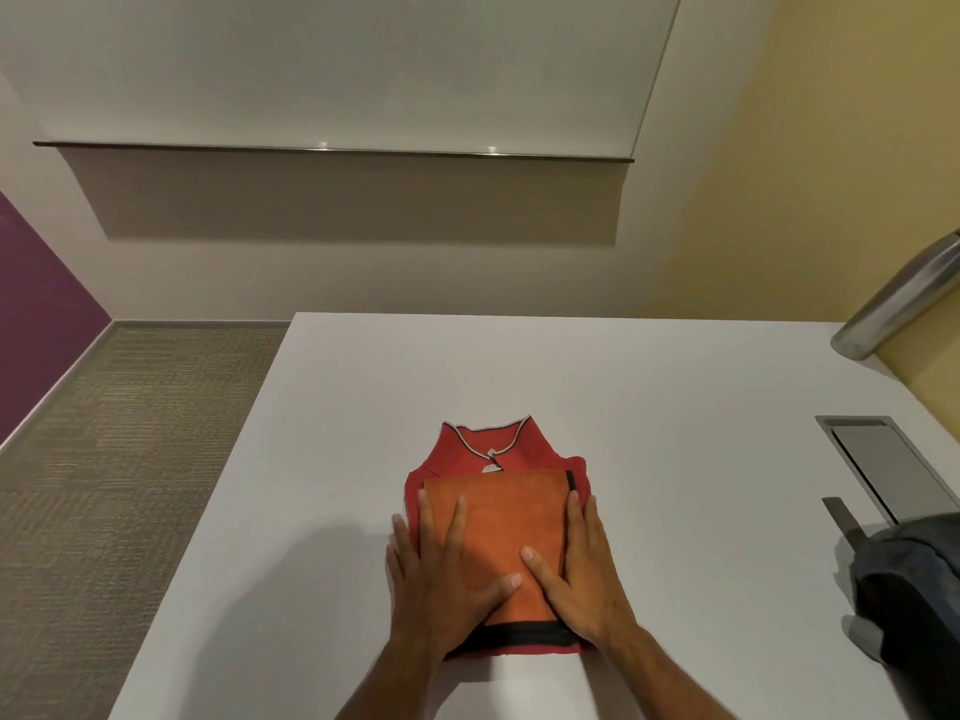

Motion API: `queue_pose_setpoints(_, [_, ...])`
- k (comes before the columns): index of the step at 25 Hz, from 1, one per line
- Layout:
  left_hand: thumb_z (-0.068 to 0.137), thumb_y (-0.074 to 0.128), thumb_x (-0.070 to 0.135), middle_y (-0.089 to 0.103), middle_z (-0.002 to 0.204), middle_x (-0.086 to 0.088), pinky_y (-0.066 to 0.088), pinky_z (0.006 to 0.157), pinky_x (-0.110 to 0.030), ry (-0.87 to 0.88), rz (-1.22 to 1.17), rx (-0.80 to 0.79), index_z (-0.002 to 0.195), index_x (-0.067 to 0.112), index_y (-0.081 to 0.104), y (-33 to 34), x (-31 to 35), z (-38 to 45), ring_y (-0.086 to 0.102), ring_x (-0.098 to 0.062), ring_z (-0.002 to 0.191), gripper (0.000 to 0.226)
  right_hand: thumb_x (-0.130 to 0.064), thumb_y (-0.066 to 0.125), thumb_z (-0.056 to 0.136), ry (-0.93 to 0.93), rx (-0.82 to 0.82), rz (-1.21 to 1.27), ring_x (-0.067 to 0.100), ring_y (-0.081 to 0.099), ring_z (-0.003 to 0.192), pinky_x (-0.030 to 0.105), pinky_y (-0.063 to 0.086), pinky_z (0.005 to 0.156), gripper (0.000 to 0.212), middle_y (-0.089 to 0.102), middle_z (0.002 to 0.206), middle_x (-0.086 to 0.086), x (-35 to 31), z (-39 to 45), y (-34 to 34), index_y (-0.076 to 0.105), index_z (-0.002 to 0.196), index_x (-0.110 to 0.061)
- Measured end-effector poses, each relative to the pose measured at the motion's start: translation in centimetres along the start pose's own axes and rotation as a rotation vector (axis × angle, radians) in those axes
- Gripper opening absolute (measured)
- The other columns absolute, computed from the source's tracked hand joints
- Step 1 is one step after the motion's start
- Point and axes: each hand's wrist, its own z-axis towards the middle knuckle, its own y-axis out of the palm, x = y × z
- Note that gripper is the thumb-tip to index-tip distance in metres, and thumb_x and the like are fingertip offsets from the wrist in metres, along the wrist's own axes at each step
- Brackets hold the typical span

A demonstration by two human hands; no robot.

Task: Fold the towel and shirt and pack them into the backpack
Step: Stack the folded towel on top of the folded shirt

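White bench (675, 407) fills the head view: folded orange towel (498, 532) stacked on folded red shirt (493, 449) at lower centre, left hand (441, 579) and right hand (582, 574) pressing flat, fingers straight. Backpack (909, 589) waits at right edge, nearer the right hand.

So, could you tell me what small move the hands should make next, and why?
Probably slide the fingers under the stack's sides and lift it. The folded orange towel already lies on the folded red shirt, both hands (left, right) rest flat on it, and the backpack waits at the table's right edge.
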Motion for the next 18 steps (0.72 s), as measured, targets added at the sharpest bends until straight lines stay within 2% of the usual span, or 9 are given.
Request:
queue_pose_setpoints(2, [0.045,0.014,0.109,-0.027,0.161,-0.008,0.011,0.118,-0.059,-0.054,-0.016,-0.030,0.153,0.042,-0.015,0.1,0.2,0.2,-0.007,-0.042,0.150,0.130,-0.092,0.027,0.070,-0.001,-0.027,0.025,0.023,0.011,0.151,0.044,0.019,0.120,0.104,-0.008,0.165,-0.004,0.2,0.1,0.2,-0.021,0.147,-0.042])
queue_pose_setpoints(6, [0.048,0.022,0.108,-0.012,0.164,-0.013,0.024,0.117,-0.054,0.013,0.009,-0.052,0.156,0.036,-0.006,0.1,0.2,0.4,0.010,-0.035,0.151,0.133,-0.097,0.014,0.064,0.004,-0.045,0.011,0.024,0.012,0.151,0.043,0.019,0.119,0.108,-0.010,0.164,-0.002,0.3,-0.7,0.6,-0.018,0.149,-0.039])
queue_pose_setpoints(10, [0.055,0.039,0.103,0.032,0.155,-0.025,0.049,0.098,-0.058,0.205,0.023,-0.035,0.153,0.019,0.034,0.0,-0.3,0.7,0.044,-0.045,0.135,0.129,-0.092,0.015,0.070,0.046,0.016,0.041,0.024,0.014,0.150,0.041,0.019,0.119,0.095,-0.007,0.165,-0.002,0.5,-3.0,1.7,-0.022,0.144,-0.044])
queue_pose_setpoints(12, [0.060,0.047,0.098,0.041,0.149,-0.026,0.054,0.087,-0.060,0.296,0.011,-0.036,0.145,0.011,0.047,0.0,-0.8,1.0,0.051,-0.048,0.127,0.122,-0.091,0.016,0.072,0.073,0.077,0.087,0.024,0.016,0.150,0.042,0.021,0.120,0.095,-0.004,0.165,-0.002,0.5,-4.4,2.3,-0.021,0.145,-0.043])
queue_pose_setpoints(14, [0.063,0.052,0.094,0.036,0.153,-0.024,0.052,0.093,-0.059,0.465,-0.003,-0.002,0.146,0.011,0.046,-0.6,-0.9,1.4,0.045,-0.047,0.133,0.118,-0.093,0.013,0.070,0.106,0.139,0.121,0.024,0.015,0.150,0.043,0.021,0.121,0.098,-0.006,0.164,-0.001,0.3,-5.8,3.1,-0.022,0.145,-0.041])
queue_pose_setpoints(15, [0.061,0.055,0.092,0.023,0.159,-0.021,0.044,0.105,-0.056,0.478,-0.033,-0.034,0.152,0.020,0.037,-1.4,-0.8,1.7,0.035,-0.042,0.141,0.117,-0.093,0.012,0.070,0.131,0.173,0.139,0.025,0.014,0.150,0.043,0.021,0.121,0.099,-0.009,0.164,-0.001,0.1,-6.5,3.6,-0.024,0.145,-0.040])
queue_pose_setpoints(16, [0.057,0.059,0.091,0.005,0.164,-0.015,0.031,0.116,-0.050,0.429,-0.060,-0.169,0.156,0.032,0.021,-2.5,-0.3,2.0,0.021,-0.034,0.149,0.121,-0.092,0.013,0.071,0.154,0.213,0.150,0.025,0.013,0.150,0.043,0.021,0.121,0.099,-0.011,0.164,-0.001,-0.2,-7.3,4.0,-0.025,0.145,-0.039])
queue_pose_setpoints(17, [0.050,0.060,0.092,-0.010,0.165,-0.007,0.019,0.121,-0.045,0.378,-0.040,-0.359,0.155,0.042,0.006,-3.6,0.1,2.3,0.008,-0.028,0.152,0.128,-0.089,0.017,0.074,0.168,0.254,0.176,0.026,0.013,0.150,0.043,0.021,0.121,0.099,-0.012,0.164,0.000,-0.4,-7.9,4.5,-0.025,0.146,-0.037])
queue_pose_setpoints(18, [0.044,0.056,0.096,-0.019,0.164,-0.003,0.013,0.123,-0.046,0.393,0.039,-0.463,0.153,0.046,-0.003,-4.3,0.5,2.9,0.001,-0.026,0.152,0.134,-0.083,0.024,0.078,0.190,0.290,0.215,0.027,0.013,0.150,0.043,0.021,0.121,0.098,-0.013,0.163,0.001,-0.7,-8.7,5.0,-0.023,0.148,-0.034])
